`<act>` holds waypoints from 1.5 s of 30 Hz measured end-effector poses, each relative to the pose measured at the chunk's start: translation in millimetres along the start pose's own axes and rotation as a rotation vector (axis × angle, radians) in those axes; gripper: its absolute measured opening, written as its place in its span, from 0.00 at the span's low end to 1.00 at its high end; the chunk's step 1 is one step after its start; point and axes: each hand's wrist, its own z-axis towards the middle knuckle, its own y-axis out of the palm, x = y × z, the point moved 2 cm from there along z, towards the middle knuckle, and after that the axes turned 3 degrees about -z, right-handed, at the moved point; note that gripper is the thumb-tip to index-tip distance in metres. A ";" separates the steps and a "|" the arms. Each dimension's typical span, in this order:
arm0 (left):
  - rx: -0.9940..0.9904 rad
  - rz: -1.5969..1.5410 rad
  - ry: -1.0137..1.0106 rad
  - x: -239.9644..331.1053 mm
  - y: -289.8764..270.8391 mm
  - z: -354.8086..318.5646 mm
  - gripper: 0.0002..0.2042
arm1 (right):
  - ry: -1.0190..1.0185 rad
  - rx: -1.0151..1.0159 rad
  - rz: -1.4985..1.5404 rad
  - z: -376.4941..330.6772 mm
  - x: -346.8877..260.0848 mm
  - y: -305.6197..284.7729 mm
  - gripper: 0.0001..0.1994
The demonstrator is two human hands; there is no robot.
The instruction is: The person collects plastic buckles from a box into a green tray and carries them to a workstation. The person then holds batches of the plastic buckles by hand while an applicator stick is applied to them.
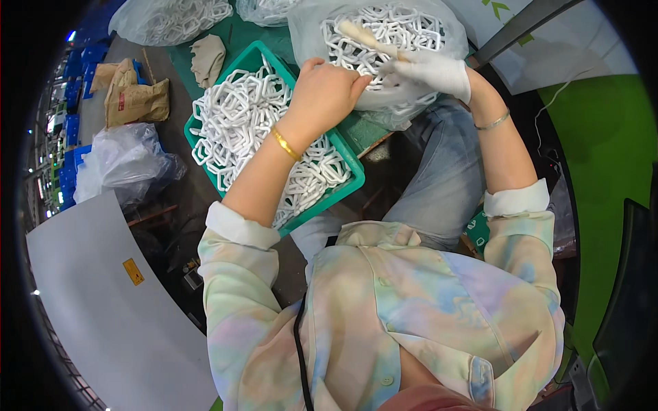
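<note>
My right hand (433, 74), in a white glove, is closed around a pale stick-like handle (367, 35) over the clear bag (305, 31) of white plastic chain links (418, 27). The handle points away to the upper left; what it belongs to is hidden. Bare, my left hand (323, 94) is at the bag's near left edge, beside the right hand. Its fingers curl under out of sight, so what they hold cannot be seen. Below my left forearm stands a green crate (353, 179) heaped with white chain links (240, 113).
More clear bags of white links (175, 20) lie at the far left, near a beige cloth (208, 60). A brown paper bag (140, 99) and a crumpled plastic bag (130, 161) are at the left. A grey panel (116, 301) stands lower left, and a metal post (521, 31) rises far right.
</note>
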 end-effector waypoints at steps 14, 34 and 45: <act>-0.010 -0.003 0.108 9.9 3.7 -23.8 0.11 | -0.065 0.292 -0.475 24.6 4.9 -13.0 0.20; 0.227 -0.226 -0.357 -26.1 -48.1 -141.5 0.09 | -0.017 0.595 0.287 -111.9 7.2 52.0 0.17; 0.784 0.115 -0.565 -123.2 -40.5 -174.6 0.26 | 0.095 0.520 0.490 -105.3 4.2 106.8 0.16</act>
